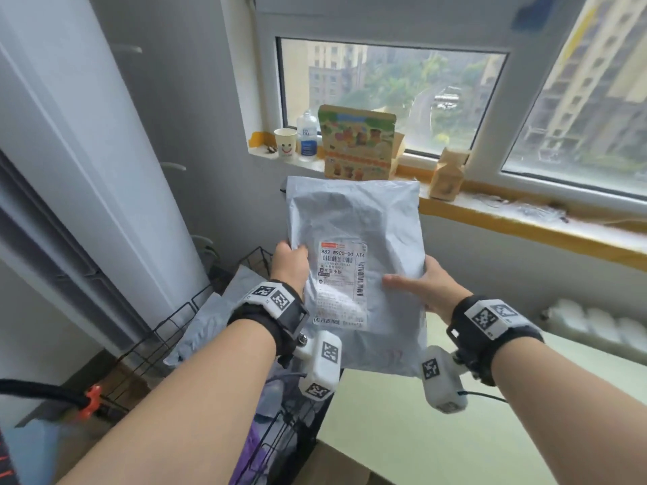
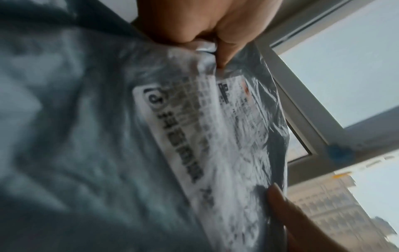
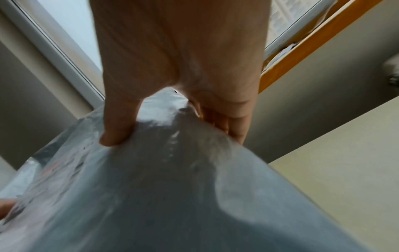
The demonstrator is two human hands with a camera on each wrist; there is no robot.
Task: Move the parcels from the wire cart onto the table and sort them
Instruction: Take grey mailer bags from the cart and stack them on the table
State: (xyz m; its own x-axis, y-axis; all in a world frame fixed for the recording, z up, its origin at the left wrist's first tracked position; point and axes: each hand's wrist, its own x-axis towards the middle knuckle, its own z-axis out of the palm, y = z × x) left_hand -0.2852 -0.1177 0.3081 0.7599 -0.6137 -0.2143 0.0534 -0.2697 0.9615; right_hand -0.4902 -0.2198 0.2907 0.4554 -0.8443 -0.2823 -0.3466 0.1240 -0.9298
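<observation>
the person holds a grey parcel (image 1: pixel 357 260) upright in the air in front of the window, above the gap between the wire cart (image 1: pixel 182 320) and the pale green table (image 1: pixel 437 425). the left hand (image 1: pixel 290 262) grips the parcel's left edge, its fingers curled round and bunching the plastic, as the left wrist view shows. the right hand (image 1: pixel 420 287) holds the right edge with the thumb flat across the front and the other fingers (image 3: pixel 228 122) behind, so it pinches the bag between them.

the step in hand looks like reading the label before placing the parcel. to do it well, i'd keep both grips out at the edges so the label (image 1: pixel 343 281) stays uncovered; the right thumb lies just beside its lower right corner, so it should not slide further in. the bag is soft and will sag, so it wants carrying with both hands across to the table and laying flat, label up, where its group belongs.

the parcel is a flat, crinkled plastic mailing bag, slightly puffed in the middle, with a white printed label on the lower half showing barcodes and a line of large code. more grey bags (image 1: pixel 224 302) lie in the cart below, so much of the job seems left.
</observation>
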